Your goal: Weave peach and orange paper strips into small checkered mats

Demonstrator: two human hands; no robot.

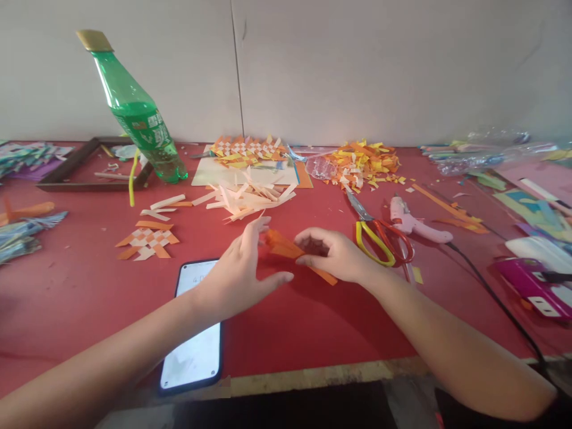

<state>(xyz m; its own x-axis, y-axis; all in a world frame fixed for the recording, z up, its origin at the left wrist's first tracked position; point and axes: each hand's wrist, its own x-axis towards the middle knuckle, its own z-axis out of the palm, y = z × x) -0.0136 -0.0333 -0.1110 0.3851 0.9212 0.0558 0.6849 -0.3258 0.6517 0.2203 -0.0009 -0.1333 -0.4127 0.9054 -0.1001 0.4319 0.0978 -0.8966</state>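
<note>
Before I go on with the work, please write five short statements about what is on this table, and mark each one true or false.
1. The right hand holds folded orange paper. True.
2. The scissors with one yellow and one red handle are held in the left hand. False: the left hand is open, and the scissors lie on the red table.
3. The black-edged smartphone with a lit screen lies partly under the left forearm. True.
4. The green plastic bottle has no cap. False: the bottle has a gold-coloured cap.
5. The pale pink glue gun lies right of the scissors. True.
</note>
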